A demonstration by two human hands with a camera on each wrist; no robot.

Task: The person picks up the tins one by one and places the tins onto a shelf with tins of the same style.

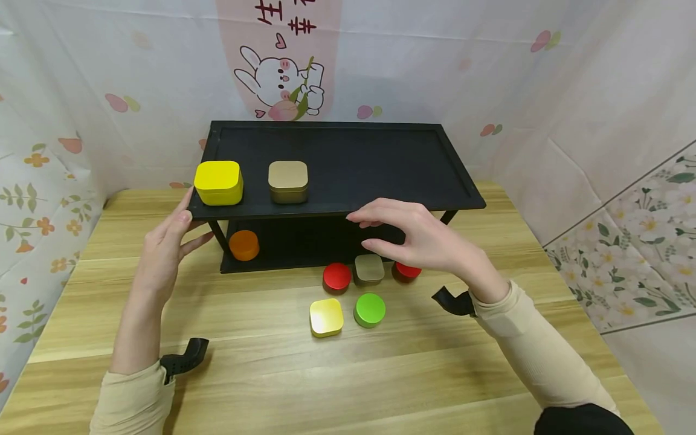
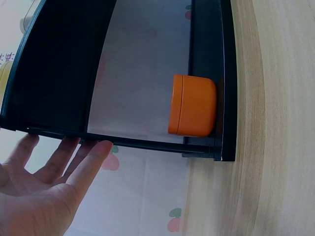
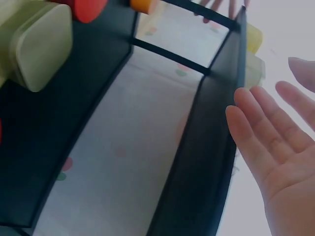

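A black two-tier shelf (image 1: 353, 163) stands at the back of the table. My left hand (image 1: 154, 263) touches its left end, the fingertips against the side bar in the left wrist view. Near that hand, a yellow box (image 1: 219, 183) sits at the top tier's front left corner, and an orange container (image 1: 244, 245) stands below it on the lower tier. To their right, a khaki box (image 1: 288, 181) rests on top. My right hand (image 1: 421, 235), fingers slightly bent and holding nothing, is at the shelf's front edge; whether it touches is unclear.
In front of the shelf are a red round container (image 1: 337, 277), a khaki square one (image 1: 369, 269) and another red one (image 1: 406, 273), partly behind my right hand. Nearer stand a yellow square container (image 1: 326, 318) and a green round one (image 1: 370, 310). A patterned cloth (image 1: 408, 60) hangs behind.
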